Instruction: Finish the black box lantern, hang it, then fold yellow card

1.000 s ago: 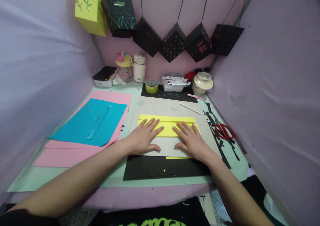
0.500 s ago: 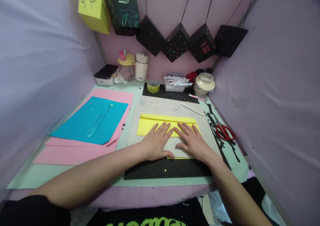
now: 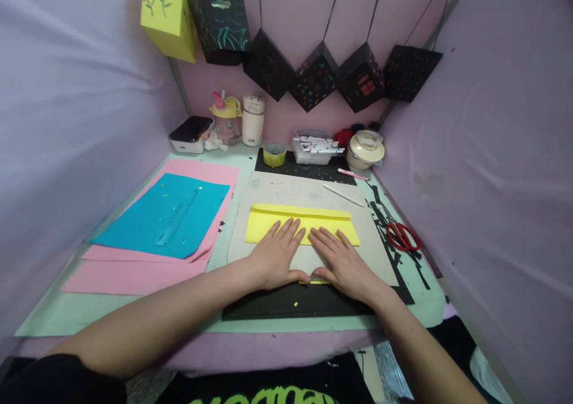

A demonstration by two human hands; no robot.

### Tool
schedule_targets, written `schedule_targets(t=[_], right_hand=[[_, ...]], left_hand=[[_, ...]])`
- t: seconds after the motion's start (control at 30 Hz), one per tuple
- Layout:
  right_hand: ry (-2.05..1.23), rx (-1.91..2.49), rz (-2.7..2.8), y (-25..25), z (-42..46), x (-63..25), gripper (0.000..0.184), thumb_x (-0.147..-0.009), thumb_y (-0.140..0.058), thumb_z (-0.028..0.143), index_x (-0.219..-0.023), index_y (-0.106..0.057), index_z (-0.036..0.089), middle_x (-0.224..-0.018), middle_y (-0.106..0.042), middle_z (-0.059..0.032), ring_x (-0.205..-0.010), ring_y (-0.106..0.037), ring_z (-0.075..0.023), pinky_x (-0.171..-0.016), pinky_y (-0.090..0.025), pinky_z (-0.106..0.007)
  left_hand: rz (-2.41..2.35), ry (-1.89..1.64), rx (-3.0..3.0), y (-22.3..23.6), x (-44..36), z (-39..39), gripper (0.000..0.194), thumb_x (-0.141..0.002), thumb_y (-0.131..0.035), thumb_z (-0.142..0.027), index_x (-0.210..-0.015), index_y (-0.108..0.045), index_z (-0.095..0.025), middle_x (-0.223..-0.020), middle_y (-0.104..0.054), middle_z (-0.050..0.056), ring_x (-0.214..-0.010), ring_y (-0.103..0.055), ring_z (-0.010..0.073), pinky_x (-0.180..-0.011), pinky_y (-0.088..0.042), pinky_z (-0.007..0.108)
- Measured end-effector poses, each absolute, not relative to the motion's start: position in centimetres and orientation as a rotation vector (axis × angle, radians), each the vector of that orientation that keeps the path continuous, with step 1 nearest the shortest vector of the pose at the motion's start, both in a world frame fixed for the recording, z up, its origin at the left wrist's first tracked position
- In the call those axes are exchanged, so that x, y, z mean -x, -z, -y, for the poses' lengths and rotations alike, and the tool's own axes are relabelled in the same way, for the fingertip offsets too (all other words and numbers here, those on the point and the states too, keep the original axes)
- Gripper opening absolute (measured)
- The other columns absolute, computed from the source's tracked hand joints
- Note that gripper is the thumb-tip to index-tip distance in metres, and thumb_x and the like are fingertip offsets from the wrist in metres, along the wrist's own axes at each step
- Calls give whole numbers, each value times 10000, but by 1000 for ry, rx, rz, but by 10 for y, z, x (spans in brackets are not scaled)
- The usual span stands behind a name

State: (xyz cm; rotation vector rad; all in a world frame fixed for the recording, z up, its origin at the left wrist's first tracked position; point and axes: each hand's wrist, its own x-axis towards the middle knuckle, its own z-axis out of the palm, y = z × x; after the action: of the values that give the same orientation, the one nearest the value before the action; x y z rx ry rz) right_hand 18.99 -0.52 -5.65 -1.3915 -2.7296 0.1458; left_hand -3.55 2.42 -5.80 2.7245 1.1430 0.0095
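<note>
A folded sheet of yellow paper (image 3: 262, 228), with a narrow flap along its far edge, lies on a pale grey board (image 3: 376, 255). My left hand (image 3: 277, 258) rests flat on it, fingers stretched out over its near half. Beside it my right hand (image 3: 338, 258) also lies flat, fingertips on the paper and fingers a little spread. The two thumbs point toward each other near the board's front edge. Between and under them a thin yellow strip (image 3: 319, 283) shows. Black paper (image 3: 268, 302) sticks out from beneath the board.
Red-handled scissors (image 3: 403, 237) lie among black scraps at the right. Blue paper (image 3: 138, 225) with a clear ruler (image 3: 176, 216) on it covers pink sheets (image 3: 111, 278) at the left. A white stick (image 3: 343, 195), tape roll (image 3: 274, 154) and pen box (image 3: 313, 153) are farther back. Box lanterns (image 3: 317, 76) hang above.
My right hand has slid slightly left and toward me, baring more of the paper's right end. My left hand has shifted a little left. The paper stays in place.
</note>
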Motion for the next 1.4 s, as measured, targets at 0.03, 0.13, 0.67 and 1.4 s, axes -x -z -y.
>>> schedule_targets(t=[0.03,0.13,0.67,1.4], right_hand=[[-149,1394,2731,56,5,-190,735,-925,-431,568,-1531,-158,254,-1575,-258,-69,-1462,-202,-243,-1173,-218,-527],[-155,1394,2728,55,5,-190,718,-932,-409,572,-1529,-174,250,-1576,-254,-68,-1462,-202,-240,-1175,-218,-520],[-135,1200,2783,50,8,-163,786,-899,-439,618,-1530,-176,231,-1570,-263,-91,-1456,-218,-266,-1172,-235,-531],[-240,1140,2881,37,1,-130,940,-819,-380,750,-1531,-164,177,-1584,-208,-97,-1472,-154,-267,-1189,-180,-521]], left_hand=[[-1178,-15,-2717,58,39,-22,1076,-759,-299,-851,-1514,-199,-90,-1587,-110,204,-1477,-45,326,-1169,-31,491],[-1292,-56,-2693,58,49,-18,1092,-732,-274,-878,-1511,-229,-114,-1583,-146,202,-1472,-67,348,-1163,-16,518],[-1329,-48,-2613,56,59,-15,1065,-747,-304,-859,-1519,-206,-131,-1596,-96,177,-1472,-22,359,-1152,-23,576],[-1434,-36,-2590,59,82,-17,1068,-768,-333,-831,-1508,-206,-72,-1587,-98,199,-1475,-39,317,-1187,-65,430]])
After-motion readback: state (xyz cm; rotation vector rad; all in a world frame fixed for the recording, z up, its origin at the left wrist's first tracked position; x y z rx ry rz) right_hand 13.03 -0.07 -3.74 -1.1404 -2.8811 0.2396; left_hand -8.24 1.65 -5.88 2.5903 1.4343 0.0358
